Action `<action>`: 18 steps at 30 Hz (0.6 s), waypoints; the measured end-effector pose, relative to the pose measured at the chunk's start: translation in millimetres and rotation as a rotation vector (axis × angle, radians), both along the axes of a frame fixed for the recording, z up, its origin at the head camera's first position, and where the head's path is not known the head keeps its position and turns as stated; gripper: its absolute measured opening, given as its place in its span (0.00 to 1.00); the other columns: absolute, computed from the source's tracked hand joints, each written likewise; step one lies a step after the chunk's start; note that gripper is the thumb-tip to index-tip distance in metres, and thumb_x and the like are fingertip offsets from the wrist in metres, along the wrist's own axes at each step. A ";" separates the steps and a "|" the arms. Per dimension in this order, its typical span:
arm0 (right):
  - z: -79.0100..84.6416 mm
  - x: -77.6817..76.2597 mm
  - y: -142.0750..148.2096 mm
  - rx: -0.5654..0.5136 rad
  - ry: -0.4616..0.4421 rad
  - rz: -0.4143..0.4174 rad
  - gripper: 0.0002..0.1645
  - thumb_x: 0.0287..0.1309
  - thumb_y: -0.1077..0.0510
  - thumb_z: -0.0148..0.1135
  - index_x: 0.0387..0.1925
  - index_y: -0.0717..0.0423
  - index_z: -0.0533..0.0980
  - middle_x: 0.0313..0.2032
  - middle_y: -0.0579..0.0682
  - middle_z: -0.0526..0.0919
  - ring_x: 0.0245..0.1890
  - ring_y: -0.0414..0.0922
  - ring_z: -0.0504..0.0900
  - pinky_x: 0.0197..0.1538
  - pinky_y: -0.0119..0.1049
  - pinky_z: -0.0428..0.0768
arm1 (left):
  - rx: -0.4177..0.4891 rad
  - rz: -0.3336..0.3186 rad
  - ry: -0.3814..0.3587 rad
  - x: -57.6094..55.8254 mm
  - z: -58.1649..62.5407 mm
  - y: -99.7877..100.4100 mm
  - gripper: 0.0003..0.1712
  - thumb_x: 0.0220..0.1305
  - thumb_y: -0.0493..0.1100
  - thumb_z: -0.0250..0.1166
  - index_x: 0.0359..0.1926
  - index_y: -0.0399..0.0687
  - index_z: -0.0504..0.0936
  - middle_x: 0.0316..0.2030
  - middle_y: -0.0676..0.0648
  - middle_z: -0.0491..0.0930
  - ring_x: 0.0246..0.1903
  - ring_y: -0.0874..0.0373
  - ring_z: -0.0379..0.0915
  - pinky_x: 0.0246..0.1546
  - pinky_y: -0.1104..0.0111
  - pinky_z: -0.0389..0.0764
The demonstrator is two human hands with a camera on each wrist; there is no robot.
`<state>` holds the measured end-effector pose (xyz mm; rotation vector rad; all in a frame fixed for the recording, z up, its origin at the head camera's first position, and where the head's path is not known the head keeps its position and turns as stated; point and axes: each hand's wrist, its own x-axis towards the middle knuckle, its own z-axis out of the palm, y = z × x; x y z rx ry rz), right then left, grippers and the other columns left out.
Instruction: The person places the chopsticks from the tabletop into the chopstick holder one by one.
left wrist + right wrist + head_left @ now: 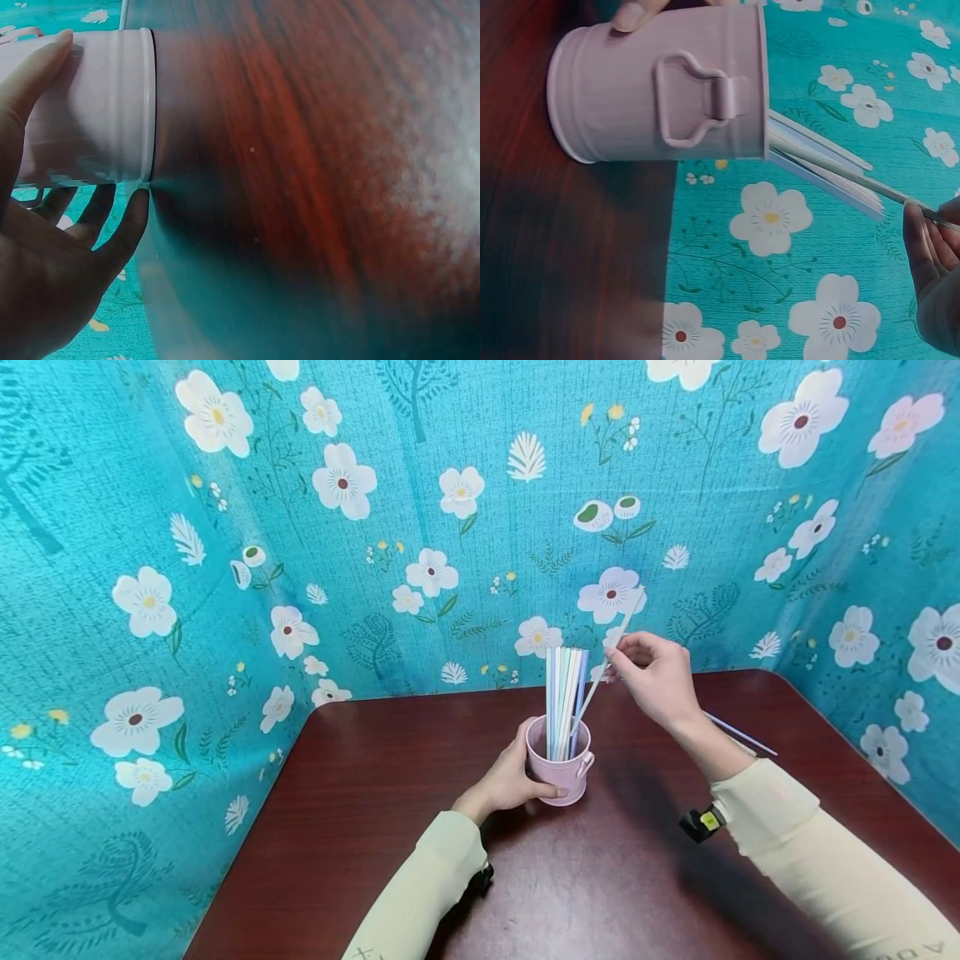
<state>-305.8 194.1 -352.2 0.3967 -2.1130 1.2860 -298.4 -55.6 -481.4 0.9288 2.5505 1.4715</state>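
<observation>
A small pink bucket (551, 777) stands upright on the table, with a bundle of thin pastel straws (561, 693) inside it. My left hand (506, 778) grips the bucket's side, its thumb across the front. In the left wrist view the fingers (124, 232) curve along the opposite side. Above and right of the rim, my right hand (660, 677) pinches a pale straw (628, 618) between thumb and fingertips. That straw slants up to the right, its lower end still within the bucket's mouth. A looped handle (662, 105) shows on the bucket in the right wrist view.
A bluish straw (742, 734) and a paler one lie on the dark red-brown table (360, 802), partly behind the right forearm. A turquoise flowered cloth (465, 585) hangs around the table's back and sides.
</observation>
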 end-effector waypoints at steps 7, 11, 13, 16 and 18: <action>-12.1 0.7 -4.0 0.039 -0.050 0.031 0.09 0.66 0.59 0.68 0.35 0.63 0.82 0.26 0.57 0.87 0.23 0.46 0.87 0.27 0.25 0.78 | -0.019 0.009 -0.005 1.5 1.9 0.2 0.67 0.44 0.39 0.86 0.77 0.59 0.50 0.67 0.50 0.71 0.64 0.57 0.69 0.68 0.63 0.66; -18.7 0.6 -5.8 0.081 -0.075 0.048 0.08 0.66 0.59 0.69 0.35 0.63 0.83 0.26 0.56 0.88 0.24 0.53 0.88 0.26 0.25 0.77 | -0.014 0.003 -0.007 1.6 1.3 0.2 0.67 0.44 0.39 0.86 0.77 0.58 0.50 0.67 0.49 0.71 0.64 0.57 0.69 0.68 0.62 0.66; -21.5 -0.2 -6.7 0.094 -0.087 0.057 0.07 0.65 0.60 0.69 0.35 0.62 0.83 0.26 0.55 0.88 0.24 0.53 0.87 0.26 0.25 0.77 | -0.013 0.003 -0.008 1.1 0.6 0.1 0.67 0.44 0.39 0.86 0.77 0.58 0.50 0.67 0.49 0.71 0.64 0.57 0.69 0.68 0.63 0.66; -24.8 -1.4 -8.5 0.111 -0.099 0.072 0.06 0.65 0.60 0.69 0.34 0.61 0.82 0.26 0.54 0.88 0.23 0.51 0.88 0.26 0.25 0.78 | -0.010 0.001 -0.009 0.3 0.2 0.0 0.67 0.44 0.39 0.86 0.77 0.58 0.50 0.67 0.50 0.70 0.64 0.57 0.69 0.68 0.62 0.66; -26.9 -1.7 -9.5 0.119 -0.108 0.084 0.06 0.65 0.61 0.69 0.33 0.61 0.82 0.26 0.54 0.88 0.23 0.49 0.87 0.27 0.26 0.79 | -0.009 0.001 -0.010 0.5 0.4 0.3 0.67 0.44 0.39 0.86 0.77 0.59 0.50 0.67 0.50 0.70 0.64 0.56 0.69 0.68 0.62 0.66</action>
